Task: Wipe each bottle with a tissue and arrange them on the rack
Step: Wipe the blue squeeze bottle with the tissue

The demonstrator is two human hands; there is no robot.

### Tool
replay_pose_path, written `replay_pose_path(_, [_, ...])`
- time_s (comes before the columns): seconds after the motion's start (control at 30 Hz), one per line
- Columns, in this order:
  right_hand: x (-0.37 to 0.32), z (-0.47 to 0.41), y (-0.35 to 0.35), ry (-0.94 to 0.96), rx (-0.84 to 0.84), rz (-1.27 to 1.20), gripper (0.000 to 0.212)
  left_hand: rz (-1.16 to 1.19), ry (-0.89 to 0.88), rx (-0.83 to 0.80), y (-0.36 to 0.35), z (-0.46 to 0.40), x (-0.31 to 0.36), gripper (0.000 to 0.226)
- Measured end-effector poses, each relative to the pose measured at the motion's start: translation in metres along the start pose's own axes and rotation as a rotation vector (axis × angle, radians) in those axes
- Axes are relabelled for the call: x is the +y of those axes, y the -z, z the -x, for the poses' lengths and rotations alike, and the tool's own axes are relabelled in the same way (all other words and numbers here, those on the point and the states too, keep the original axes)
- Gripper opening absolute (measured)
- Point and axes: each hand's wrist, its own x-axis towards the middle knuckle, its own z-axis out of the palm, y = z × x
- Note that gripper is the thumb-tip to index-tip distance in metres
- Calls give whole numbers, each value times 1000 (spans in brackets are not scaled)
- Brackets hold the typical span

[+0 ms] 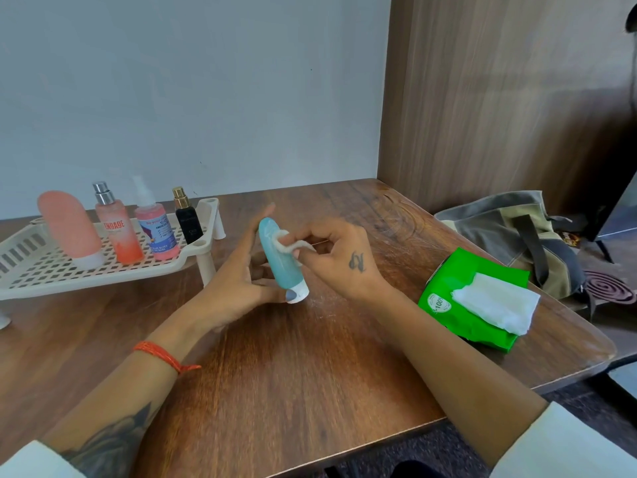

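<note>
Four bottles already stand on the white lattice rack [41,267] at the left of the wooden table [293,357]: a pink squeeze tube [69,229], an orange spray bottle [119,232], a pink spray bottle [157,229] and a small black perfume bottle [186,220]. The fifth, a teal squeeze tube [281,258], is off the rack, held above the middle of the table. The left hand [238,281] cradles it from behind, thumb pressed near the white cap, fingers mostly straight. The right hand [339,257] pinches a wadded tissue [287,243] against the tube's upper side. A green tissue pack [462,305] lies to the right. I'd say this looks like the last bottle: finish wiping, then stand it on the rack.
</note>
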Motion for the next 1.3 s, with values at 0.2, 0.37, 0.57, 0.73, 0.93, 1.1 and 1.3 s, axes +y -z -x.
replay_pose_path(0.2, [4, -1, 1, -130, 20, 21, 13, -6, 24, -64, 6, -1, -1, 107])
replay_pose_path(0.37, [4, -2, -4, 237, 227, 115, 24, 20, 56, -100, 7, -4, -4, 106])
replay_pose_path(0.57, [13, 1, -11, 369, 172, 158, 28, 37, 53, -104, 6, -4, -4, 104])
replay_pose_path(0.73, [15, 0, -11, 245, 203, 172, 26, 12, 61, -100, 7, -3, -2, 106])
replay_pose_path(0.93, [11, 1, -10, 202, 268, 203, 26, -2, 60, -117, 7, -3, -2, 108])
replay_pose_path(1.1, [12, 4, -13, 503, 182, 351, 31, 30, 72, -105, 9, -3, -4, 100])
replay_pose_path(1.3, [16, 1, -12, 322, 207, 217, 23, 5, 66, -98, 8, -4, -2, 104])
